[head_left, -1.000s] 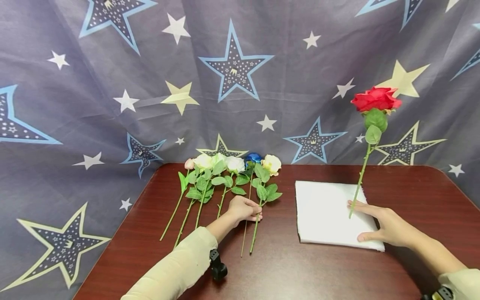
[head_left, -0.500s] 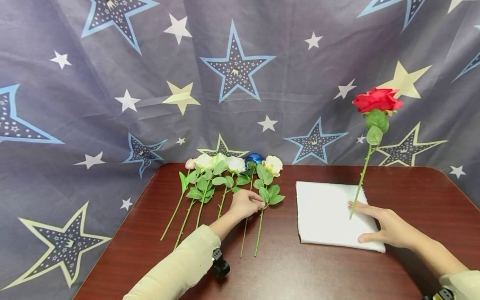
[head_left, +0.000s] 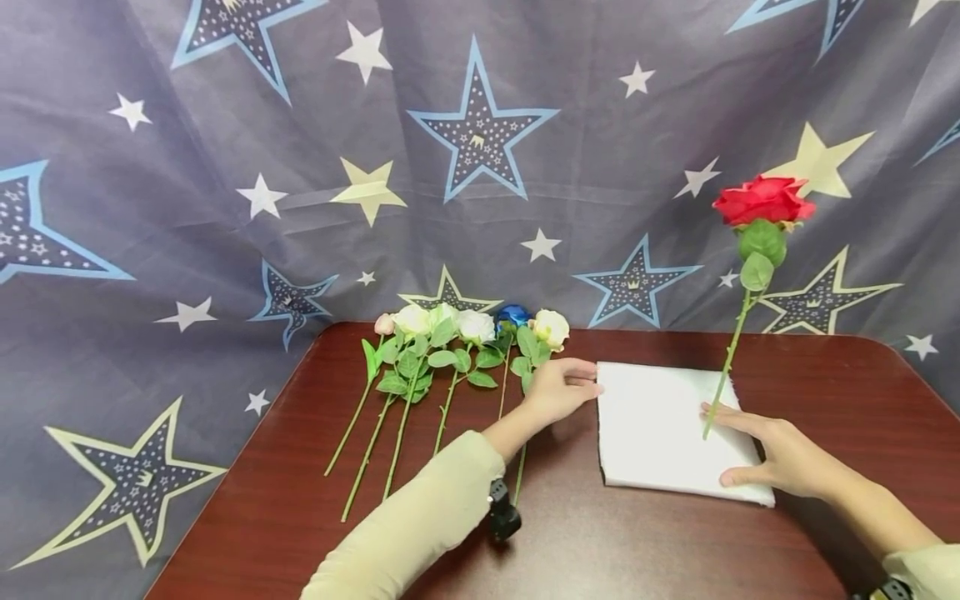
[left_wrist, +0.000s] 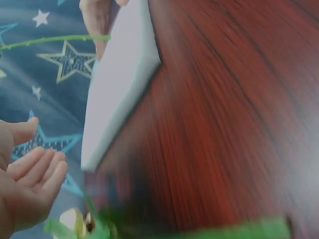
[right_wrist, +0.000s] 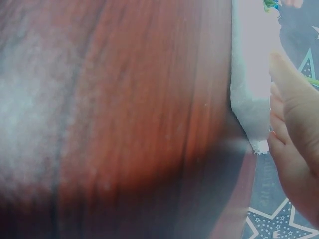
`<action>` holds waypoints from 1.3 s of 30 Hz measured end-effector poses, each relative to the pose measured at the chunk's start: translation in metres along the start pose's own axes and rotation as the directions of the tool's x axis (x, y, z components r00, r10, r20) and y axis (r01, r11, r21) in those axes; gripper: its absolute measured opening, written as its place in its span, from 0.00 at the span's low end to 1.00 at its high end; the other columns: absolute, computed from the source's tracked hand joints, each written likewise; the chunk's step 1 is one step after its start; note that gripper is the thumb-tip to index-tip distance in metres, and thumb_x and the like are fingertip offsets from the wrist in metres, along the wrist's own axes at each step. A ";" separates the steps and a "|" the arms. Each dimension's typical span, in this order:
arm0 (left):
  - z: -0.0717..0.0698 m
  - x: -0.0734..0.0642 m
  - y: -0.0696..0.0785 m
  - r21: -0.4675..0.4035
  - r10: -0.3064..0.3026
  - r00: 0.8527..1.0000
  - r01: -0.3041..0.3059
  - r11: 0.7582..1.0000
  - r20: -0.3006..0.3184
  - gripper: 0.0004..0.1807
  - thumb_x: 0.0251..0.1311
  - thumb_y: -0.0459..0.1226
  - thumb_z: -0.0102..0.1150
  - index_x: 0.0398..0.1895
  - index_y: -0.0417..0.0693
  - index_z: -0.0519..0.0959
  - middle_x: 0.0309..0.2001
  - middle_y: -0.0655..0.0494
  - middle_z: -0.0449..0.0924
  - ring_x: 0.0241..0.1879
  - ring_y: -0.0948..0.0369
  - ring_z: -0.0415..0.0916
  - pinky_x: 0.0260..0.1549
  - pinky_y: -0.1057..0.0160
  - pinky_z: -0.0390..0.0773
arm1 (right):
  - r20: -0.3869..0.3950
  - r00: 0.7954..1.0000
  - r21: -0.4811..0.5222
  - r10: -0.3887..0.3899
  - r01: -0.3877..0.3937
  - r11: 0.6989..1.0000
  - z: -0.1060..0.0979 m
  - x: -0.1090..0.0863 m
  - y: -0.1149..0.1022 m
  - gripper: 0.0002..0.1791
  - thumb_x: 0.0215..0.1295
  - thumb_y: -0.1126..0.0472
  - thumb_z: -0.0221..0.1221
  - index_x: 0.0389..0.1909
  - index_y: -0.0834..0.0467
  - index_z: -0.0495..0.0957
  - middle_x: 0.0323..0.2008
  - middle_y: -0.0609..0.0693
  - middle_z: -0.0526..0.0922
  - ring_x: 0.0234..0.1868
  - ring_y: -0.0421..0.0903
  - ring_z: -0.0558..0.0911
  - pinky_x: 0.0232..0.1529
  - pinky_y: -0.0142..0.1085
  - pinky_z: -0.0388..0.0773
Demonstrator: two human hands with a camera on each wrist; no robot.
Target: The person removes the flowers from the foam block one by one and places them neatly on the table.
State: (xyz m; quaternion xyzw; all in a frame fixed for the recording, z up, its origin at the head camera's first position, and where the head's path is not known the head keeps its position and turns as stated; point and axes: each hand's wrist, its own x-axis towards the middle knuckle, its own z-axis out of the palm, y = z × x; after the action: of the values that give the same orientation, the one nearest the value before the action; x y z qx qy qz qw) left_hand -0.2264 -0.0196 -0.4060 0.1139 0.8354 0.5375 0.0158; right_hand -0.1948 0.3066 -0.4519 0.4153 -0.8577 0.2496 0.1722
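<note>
My left hand [head_left: 557, 392] is at the left edge of a white foam block [head_left: 667, 467], fingers loosely bent with nothing in them. In the left wrist view, a gap shows between that hand [left_wrist: 30, 189] and the foam. My right hand [head_left: 780, 454] rests on the right side of the block, fingers and thumb spread. A red artificial rose [head_left: 765, 200] stands upright, slightly tilted, its stem's lower end at the foam beside my right fingertips. A cream rose [head_left: 551, 328] lies on the table, partly hidden by my left hand and forearm.
Left of the hands lie a blue rose [head_left: 513, 317], white roses [head_left: 476, 327] and a pink bud [head_left: 384, 324], stems toward me on the brown table [head_left: 555, 550]. A grey curtain with stars [head_left: 540, 244] hangs behind the table's back edge.
My left hand has let go of the cream rose's stem, after shifting it slightly, and moved right and away from me to the foam. My right hand and the red rose stay put.
</note>
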 end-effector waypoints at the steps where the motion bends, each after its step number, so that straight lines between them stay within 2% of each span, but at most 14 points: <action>1: 0.007 0.004 0.003 -0.030 0.012 1.000 -0.011 0.999 0.008 0.18 0.54 0.35 0.67 0.48 0.37 0.82 0.45 0.44 0.86 0.45 0.54 0.85 0.40 0.74 0.83 | 0.000 1.000 -0.002 0.002 -0.002 1.000 -0.001 -0.001 0.000 0.46 0.31 0.50 0.78 0.57 0.61 0.76 0.63 0.26 0.68 0.66 0.14 0.57 0.60 0.05 0.51; 3: 0.023 0.010 0.010 -0.093 0.022 1.000 -0.020 0.995 0.021 0.18 0.54 0.34 0.67 0.49 0.38 0.82 0.45 0.45 0.86 0.45 0.56 0.85 0.39 0.76 0.82 | 0.001 1.000 -0.002 0.003 -0.003 1.000 -0.002 -0.002 0.000 0.45 0.31 0.50 0.78 0.57 0.62 0.76 0.63 0.25 0.68 0.66 0.14 0.57 0.60 0.04 0.51; 9: 0.064 0.027 0.033 -0.233 0.001 0.999 0.011 0.972 0.048 0.16 0.54 0.34 0.68 0.48 0.41 0.83 0.45 0.47 0.87 0.44 0.61 0.86 0.37 0.79 0.81 | -0.012 1.000 -0.003 -0.012 0.012 1.000 -0.003 -0.003 0.003 0.46 0.29 0.52 0.78 0.56 0.62 0.76 0.63 0.23 0.67 0.65 0.14 0.57 0.60 0.05 0.50; 14: 0.085 0.036 0.055 -0.262 -0.018 0.999 0.029 0.965 0.044 0.14 0.54 0.33 0.68 0.46 0.42 0.84 0.43 0.48 0.87 0.44 0.62 0.86 0.35 0.82 0.78 | -0.015 1.000 0.003 -0.015 0.015 1.000 -0.002 -0.001 0.004 0.45 0.29 0.52 0.79 0.56 0.61 0.76 0.63 0.22 0.66 0.65 0.14 0.58 0.60 0.05 0.50; 19: 0.103 0.041 0.077 -0.253 -0.072 0.997 0.079 0.964 0.037 0.12 0.55 0.36 0.68 0.44 0.47 0.85 0.40 0.52 0.88 0.42 0.66 0.86 0.33 0.83 0.75 | -0.010 1.000 -0.016 0.017 -0.017 1.000 -0.002 -0.002 0.005 0.45 0.29 0.50 0.78 0.56 0.59 0.77 0.61 0.24 0.69 0.63 0.12 0.57 0.59 0.04 0.50; 22: 0.111 0.042 0.086 -0.256 -0.094 0.995 0.099 0.961 0.031 0.13 0.55 0.36 0.68 0.44 0.48 0.85 0.40 0.53 0.89 0.40 0.67 0.86 0.32 0.83 0.75 | -0.001 0.999 -0.030 0.038 -0.038 0.999 -0.002 -0.001 0.005 0.45 0.29 0.49 0.78 0.57 0.58 0.77 0.60 0.27 0.72 0.62 0.11 0.56 0.57 0.04 0.50; 28: 0.120 0.041 0.092 -0.254 -0.097 0.995 0.090 0.963 -0.014 0.11 0.56 0.37 0.67 0.43 0.49 0.86 0.40 0.55 0.89 0.40 0.68 0.85 0.32 0.83 0.75 | 0.015 0.999 -0.029 0.043 -0.043 0.999 -0.001 0.001 0.003 0.45 0.31 0.49 0.78 0.56 0.59 0.76 0.59 0.31 0.75 0.62 0.11 0.56 0.56 0.04 0.52; 34: 0.126 0.039 0.094 -0.310 -0.103 0.993 0.078 0.948 -0.063 0.09 0.56 0.35 0.67 0.41 0.46 0.86 0.37 0.51 0.89 0.38 0.66 0.86 0.30 0.82 0.76 | 0.003 0.999 -0.060 0.051 -0.051 0.997 0.001 0.001 0.002 0.43 0.29 0.48 0.78 0.52 0.60 0.78 0.50 0.47 0.84 0.59 0.10 0.57 0.54 0.05 0.55; 39: 0.129 0.038 0.093 -0.341 -0.100 0.993 0.071 0.937 -0.067 0.08 0.56 0.34 0.66 0.40 0.44 0.86 0.35 0.49 0.88 0.37 0.64 0.87 0.29 0.83 0.76 | 0.015 0.997 -0.071 0.072 -0.071 0.995 0.001 -0.001 0.002 0.43 0.29 0.47 0.78 0.53 0.59 0.78 0.50 0.47 0.84 0.59 0.10 0.56 0.54 0.05 0.55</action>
State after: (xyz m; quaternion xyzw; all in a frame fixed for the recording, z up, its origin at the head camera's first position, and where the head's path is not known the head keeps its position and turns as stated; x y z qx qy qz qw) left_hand -0.2283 0.1399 -0.3731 0.0507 0.7347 0.6761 0.0237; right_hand -0.1960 0.3072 -0.4540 0.3801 -0.8818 0.2215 0.1701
